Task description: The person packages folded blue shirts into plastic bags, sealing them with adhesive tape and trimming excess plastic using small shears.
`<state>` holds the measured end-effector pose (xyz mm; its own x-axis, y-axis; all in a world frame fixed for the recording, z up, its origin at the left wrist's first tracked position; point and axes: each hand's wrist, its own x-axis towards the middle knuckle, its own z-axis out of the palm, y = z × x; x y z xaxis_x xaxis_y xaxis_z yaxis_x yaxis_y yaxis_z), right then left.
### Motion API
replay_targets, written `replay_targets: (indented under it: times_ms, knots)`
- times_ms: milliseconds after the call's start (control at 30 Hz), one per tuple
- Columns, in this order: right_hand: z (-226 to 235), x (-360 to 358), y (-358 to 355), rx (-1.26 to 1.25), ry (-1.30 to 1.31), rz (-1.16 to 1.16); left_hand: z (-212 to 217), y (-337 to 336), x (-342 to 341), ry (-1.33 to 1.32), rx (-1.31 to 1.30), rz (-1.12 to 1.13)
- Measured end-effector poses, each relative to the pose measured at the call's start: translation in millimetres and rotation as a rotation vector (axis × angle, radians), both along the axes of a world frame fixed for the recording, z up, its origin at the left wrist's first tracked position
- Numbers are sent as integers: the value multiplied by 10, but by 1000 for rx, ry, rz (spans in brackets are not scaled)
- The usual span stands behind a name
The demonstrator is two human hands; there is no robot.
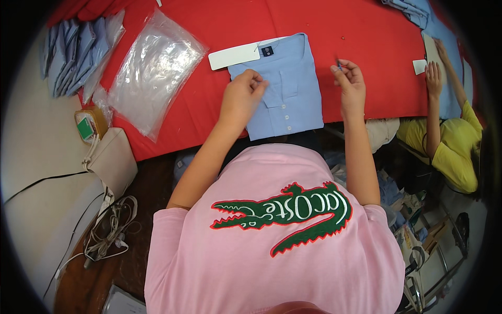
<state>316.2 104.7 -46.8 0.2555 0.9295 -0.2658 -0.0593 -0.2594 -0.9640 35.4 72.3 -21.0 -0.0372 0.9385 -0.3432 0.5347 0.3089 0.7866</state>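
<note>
A folded light blue garment (303,68) with white buttons lies flat on the red cloth in front of me. A blank white tag (230,57) sits at its upper left, beside the dark neck label (267,51). My left hand (242,97) hovers at the garment's left side, fingers curled and thumb closed in; whatever it may pinch is hidden. To the right of the garment, my right hand (351,86) is raised over the red cloth. Its thumb and forefinger pinch a small blue thing with a dark thin tip (339,65), too small to name.
Clear plastic bags (157,68) lie at the left, beside a stack of folded blue garments (76,52). A co-worker in a yellow top (455,152) handles a blue garment at the right. A white box (112,159) and coiled cables (112,225) are at the lower left.
</note>
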Motion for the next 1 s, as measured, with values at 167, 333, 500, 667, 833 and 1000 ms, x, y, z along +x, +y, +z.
replay_targets:
  times_ms: [167,333,500,667,833,1000]
  knots:
    - [140,-576,-23,-40,-3,169,-252,21,275,297,119,-24]
    - [252,-896,-143,-132,166,273,-339,76,287,302,110,-31]
    - [243,-955,-278,-330,252,308,-253,132,290,299,26,-33]
    - [219,-970,-291,-388,228,170,-270,189,312,339,-9,-45]
    - [145,-800,-317,-375,191,215,-394,79,178,265,124,-44]
    - [174,-879,-396,-521,196,390,-496,-138,-14,-167,200,96]
